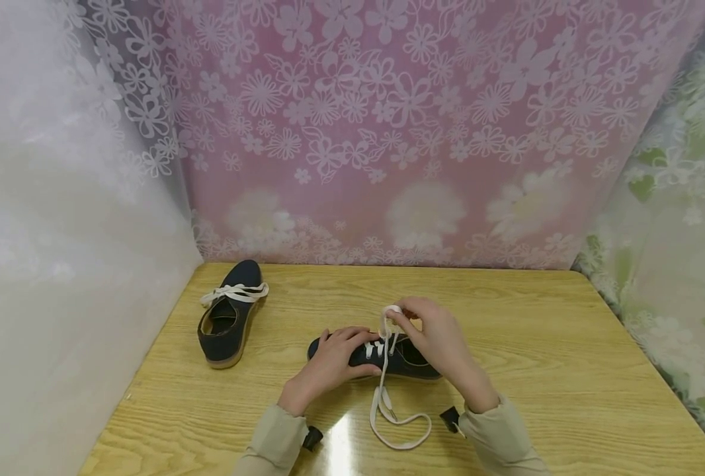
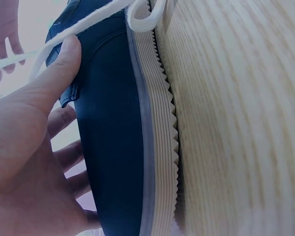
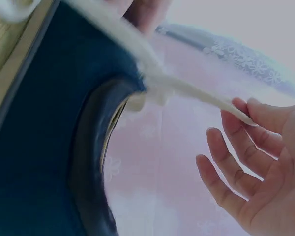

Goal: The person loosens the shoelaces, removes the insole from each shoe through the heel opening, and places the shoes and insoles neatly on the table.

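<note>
A dark blue lace-up shoe (image 1: pixel 413 367) lies on the table with its toe to the left and its opening to the right. My left hand (image 1: pixel 331 362) holds it across the front part, thumb on the near side and the other fingers over the far side. Between thumb and index finger, my right hand (image 3: pixel 250 162) pinches a white shoelace (image 3: pixel 206 96), raised above the shoe's opening. One loose end of lace (image 1: pixel 409 447) hangs over the near side and curls on the table. In the left wrist view the thumb touches a lace.
A second dark shoe (image 1: pixel 220 344), its white laces tied in a bow, stands at the table's left side. The wooden table (image 1: pixel 567 370) meets a pink floral curtain (image 1: pixel 388 165) at the back. Dark wrist devices (image 1: pixel 450 419) show by both sleeves.
</note>
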Action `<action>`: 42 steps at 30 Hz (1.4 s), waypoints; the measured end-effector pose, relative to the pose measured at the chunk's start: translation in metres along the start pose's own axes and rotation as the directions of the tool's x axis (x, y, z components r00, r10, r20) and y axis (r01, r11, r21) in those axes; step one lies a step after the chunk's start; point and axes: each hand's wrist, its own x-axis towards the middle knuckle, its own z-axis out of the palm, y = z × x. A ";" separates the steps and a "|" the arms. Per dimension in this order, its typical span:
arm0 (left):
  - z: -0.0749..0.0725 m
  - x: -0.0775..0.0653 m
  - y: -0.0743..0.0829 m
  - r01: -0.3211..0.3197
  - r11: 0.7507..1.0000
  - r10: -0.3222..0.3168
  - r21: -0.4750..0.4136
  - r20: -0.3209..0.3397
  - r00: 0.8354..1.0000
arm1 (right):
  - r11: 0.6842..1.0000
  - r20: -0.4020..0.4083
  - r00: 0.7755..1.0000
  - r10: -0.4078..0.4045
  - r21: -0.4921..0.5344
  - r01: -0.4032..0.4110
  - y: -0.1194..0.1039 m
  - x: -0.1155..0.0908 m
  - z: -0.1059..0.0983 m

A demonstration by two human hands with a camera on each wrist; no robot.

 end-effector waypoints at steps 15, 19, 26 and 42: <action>0.001 -0.005 0.004 -0.011 1.000 0.011 0.009 -0.005 1.000 | 0.984 -0.002 0.997 0.078 0.158 -0.077 -0.007 -0.003 -0.001; 0.001 -0.005 0.004 -0.005 1.000 0.005 0.010 -0.003 1.000 | 0.967 -0.040 0.996 0.081 0.244 -0.069 -0.010 -0.005 -0.003; 0.003 -0.003 0.002 0.003 1.000 -0.003 0.007 -0.001 1.000 | 0.921 -0.066 0.997 0.049 0.389 -0.020 -0.015 -0.006 -0.010; 0.000 0.001 0.001 0.009 1.000 -0.009 0.006 0.004 1.000 | 0.862 -0.071 0.996 0.054 0.507 -0.010 -0.024 -0.014 -0.026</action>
